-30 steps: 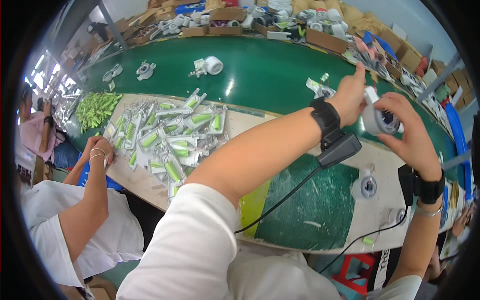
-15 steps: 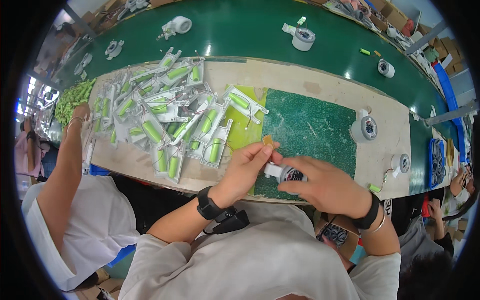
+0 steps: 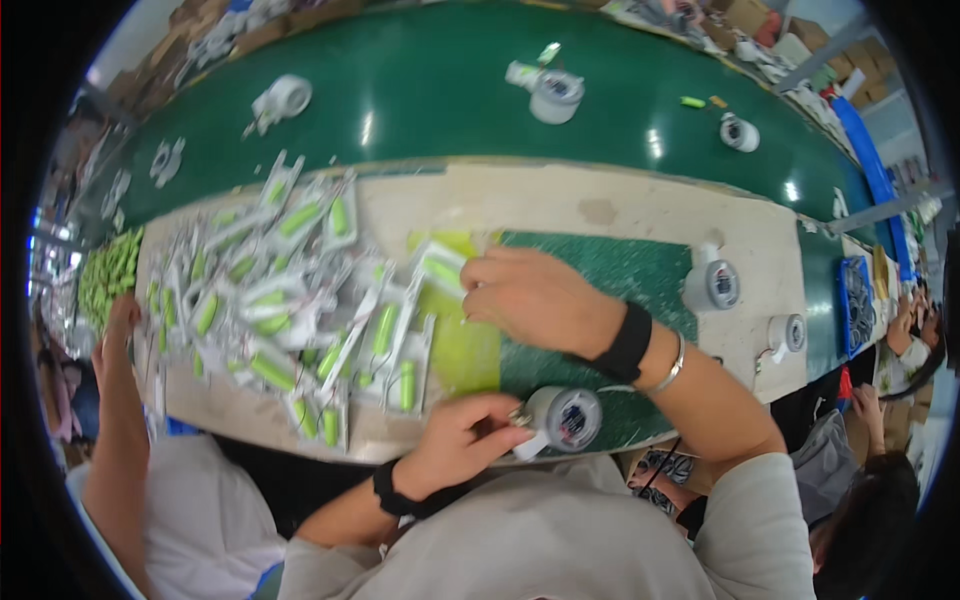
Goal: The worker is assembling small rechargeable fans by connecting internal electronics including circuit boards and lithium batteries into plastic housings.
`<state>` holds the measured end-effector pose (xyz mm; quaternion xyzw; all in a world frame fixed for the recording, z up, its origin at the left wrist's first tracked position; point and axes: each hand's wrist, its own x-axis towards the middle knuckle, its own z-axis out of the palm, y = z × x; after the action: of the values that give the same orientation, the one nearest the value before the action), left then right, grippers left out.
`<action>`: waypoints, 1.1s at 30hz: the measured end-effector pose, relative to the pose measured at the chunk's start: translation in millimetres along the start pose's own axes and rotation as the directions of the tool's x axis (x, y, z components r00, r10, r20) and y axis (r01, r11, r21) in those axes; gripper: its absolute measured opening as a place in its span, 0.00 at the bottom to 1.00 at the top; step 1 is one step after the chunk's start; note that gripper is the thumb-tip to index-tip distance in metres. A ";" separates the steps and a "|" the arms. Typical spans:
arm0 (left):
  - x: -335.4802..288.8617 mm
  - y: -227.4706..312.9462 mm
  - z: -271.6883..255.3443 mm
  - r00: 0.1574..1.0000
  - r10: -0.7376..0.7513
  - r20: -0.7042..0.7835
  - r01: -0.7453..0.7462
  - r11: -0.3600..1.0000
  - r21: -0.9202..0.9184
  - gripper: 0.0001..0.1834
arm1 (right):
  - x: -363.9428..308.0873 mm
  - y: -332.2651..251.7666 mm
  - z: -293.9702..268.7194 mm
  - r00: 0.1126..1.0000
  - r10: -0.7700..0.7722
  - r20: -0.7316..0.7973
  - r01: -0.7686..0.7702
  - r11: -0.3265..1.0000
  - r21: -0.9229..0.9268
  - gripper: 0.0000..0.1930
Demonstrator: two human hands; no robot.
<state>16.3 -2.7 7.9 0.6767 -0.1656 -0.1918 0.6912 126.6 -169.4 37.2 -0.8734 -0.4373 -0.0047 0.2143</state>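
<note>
My left hand (image 3: 468, 440) is closed around the short neck of a white round housing (image 3: 566, 418) near the front edge of the table. Its open face shows dark parts and wires inside. Farther out, my right hand (image 3: 545, 305) pinches the right end of a white plastic shell with a green battery cell (image 3: 440, 264), which lies over a yellow-green mat (image 3: 465, 350). My fingers hide that end. Left of it spreads a heap of similar white shells with green cells (image 3: 270, 300) and thin wires.
A green textured mat (image 3: 640, 280) lies under my right forearm. White round housings (image 3: 712, 285) stand to the right, others (image 3: 556, 97) on the green surface beyond. At left, a co-worker's hand (image 3: 122, 315) is beside piled green cells (image 3: 108, 275). A blue bin (image 3: 856, 305) stands far right.
My right hand has left the round housing and reached forward and left to the battery shell. My left hand now holds the housing's neck closer to me. The view has shifted.
</note>
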 end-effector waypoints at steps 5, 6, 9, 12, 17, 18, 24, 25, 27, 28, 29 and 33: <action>13.2 17.8 6.1 0.989 -0.146 -0.012 0.132 0.923 -0.360 0.11 | -45.4 -15.7 -47.1 0.876 0.442 0.195 -0.440 0.564 0.699 0.04; 19.3 22.1 10.0 0.992 -0.128 0.002 0.119 0.921 -0.371 0.11 | -58.3 -18.5 -51.4 0.877 0.457 0.152 -0.415 0.558 0.719 0.04; 41.9 39.9 21.5 0.990 -0.122 0.068 0.138 0.938 -0.317 0.10 | -90.0 -30.3 -51.3 0.785 0.613 0.091 -0.346 0.312 0.885 0.04; 50.8 42.5 26.6 0.981 -0.150 0.120 0.181 0.932 -0.316 0.10 | -106.1 -35.4 -46.4 0.750 0.655 0.088 -0.271 0.184 0.945 0.05; 57.1 43.7 40.0 0.993 -0.114 -0.003 0.112 0.977 -0.180 0.10 | -121.4 -44.9 -35.6 0.665 0.745 0.052 -0.328 0.229 0.916 0.06; 59.0 42.0 41.2 0.991 -0.131 -0.004 0.129 0.976 -0.175 0.10 | -120.0 -45.8 -34.1 0.680 0.726 -0.104 -0.316 0.418 0.852 0.05; 56.6 38.3 41.7 0.987 -0.161 -0.022 0.150 0.954 -0.260 0.10 | -113.1 -52.6 -25.7 0.690 0.636 -0.345 -0.259 0.662 0.703 0.03; 55.7 39.4 41.6 0.987 -0.163 -0.014 0.153 0.949 -0.277 0.10 | -112.5 -54.8 -26.9 0.698 0.643 -0.314 -0.279 0.649 0.708 0.03; 54.5 40.2 40.9 0.986 -0.165 -0.005 0.156 0.943 -0.293 0.10 | -111.3 -57.1 -26.4 0.704 0.651 -0.283 -0.300 0.634 0.712 0.04; 54.2 40.1 40.0 0.987 -0.162 0.011 0.159 0.947 -0.281 0.09 | -110.6 -57.7 -25.6 0.695 0.640 -0.328 -0.287 0.665 0.689 0.03; 54.4 40.0 39.4 0.987 -0.159 0.027 0.160 0.950 -0.269 0.09 | -110.3 -58.2 -25.1 0.685 0.627 -0.372 -0.275 0.695 0.664 0.03; 53.1 39.5 37.9 0.991 -0.131 0.025 0.134 0.971 -0.198 0.09 | -108.6 -61.8 -27.1 0.689 0.626 -0.366 -0.308 0.709 0.634 0.03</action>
<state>45.7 -61.3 46.8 0.6127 -0.1041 -0.2570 0.7401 17.0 -229.9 63.4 -0.8227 -0.0902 -0.0822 0.5552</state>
